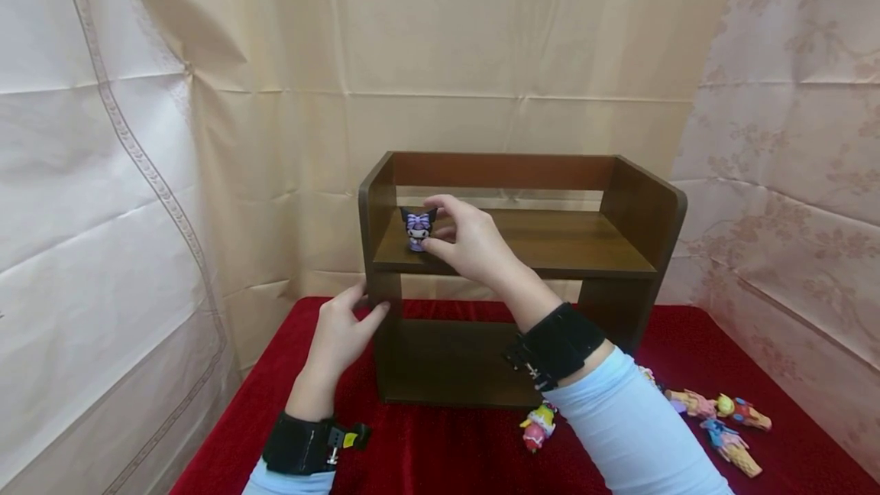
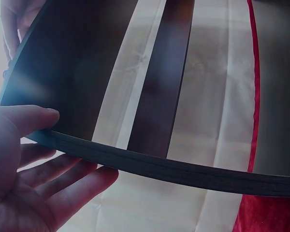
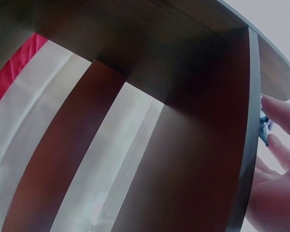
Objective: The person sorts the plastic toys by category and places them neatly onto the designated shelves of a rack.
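Head view: a Kuromi figurine (image 1: 418,231), with black pointed ears and a purple bow, is upright near the front left corner of the upper board (image 1: 550,239) of a dark wooden desktop shelf (image 1: 642,212). The right hand (image 1: 474,239) pinches it from the right between thumb and fingers; whether its base touches the board cannot be told. The left hand (image 1: 341,333) grips the front edge of the shelf's left side panel (image 1: 379,212), just below the upper board. The shelf stands on a red cloth (image 1: 440,449); on this, just in front of the shelf's lower front edge, toward its right corner, lies a yellow and pink figurine (image 1: 538,426). More small figurines (image 1: 734,445), some with cone-shaped ends, lie grouped toward the cloth's right edge, one partly hidden behind the light blue right sleeve (image 1: 635,411). Left wrist view: the left thumb (image 2: 38,118) lies against the panel's inner side, with the other fingers (image 2: 87,193) slightly spread along its outer side; part of the right hand shows at the upper left. Right wrist view: the shelf fills most of the picture, and at its right the right hand's fingertips close around the figurine, mostly hidden, only a small dark bluish part showing.
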`<state>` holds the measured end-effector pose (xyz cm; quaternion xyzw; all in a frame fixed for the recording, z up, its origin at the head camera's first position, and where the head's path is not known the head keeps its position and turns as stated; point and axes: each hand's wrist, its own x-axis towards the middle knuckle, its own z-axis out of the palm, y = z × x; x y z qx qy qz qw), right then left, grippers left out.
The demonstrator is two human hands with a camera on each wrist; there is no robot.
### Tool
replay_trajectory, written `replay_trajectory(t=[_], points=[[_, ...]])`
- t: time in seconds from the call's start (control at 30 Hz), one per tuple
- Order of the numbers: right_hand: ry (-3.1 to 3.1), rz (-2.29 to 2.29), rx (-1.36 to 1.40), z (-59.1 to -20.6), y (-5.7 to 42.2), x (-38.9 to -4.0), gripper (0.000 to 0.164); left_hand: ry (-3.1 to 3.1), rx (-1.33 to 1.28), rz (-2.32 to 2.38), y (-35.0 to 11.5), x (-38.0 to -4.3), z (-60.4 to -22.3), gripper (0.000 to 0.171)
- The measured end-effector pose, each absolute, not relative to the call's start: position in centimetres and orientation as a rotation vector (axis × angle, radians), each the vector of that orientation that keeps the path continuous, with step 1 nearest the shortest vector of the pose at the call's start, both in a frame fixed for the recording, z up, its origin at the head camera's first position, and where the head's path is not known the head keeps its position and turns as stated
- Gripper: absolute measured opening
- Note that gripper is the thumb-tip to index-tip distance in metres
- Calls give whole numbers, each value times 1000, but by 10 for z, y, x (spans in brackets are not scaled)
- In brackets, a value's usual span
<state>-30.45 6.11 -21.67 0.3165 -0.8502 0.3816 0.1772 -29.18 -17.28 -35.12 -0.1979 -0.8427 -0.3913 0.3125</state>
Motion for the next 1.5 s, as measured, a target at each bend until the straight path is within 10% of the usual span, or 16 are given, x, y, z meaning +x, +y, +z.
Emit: replay_trajectory(t=[1.5], points=[[-2033,842,857,-270,205,-241,45,-2233,-520,-1031,-173,-293,-352,41]])
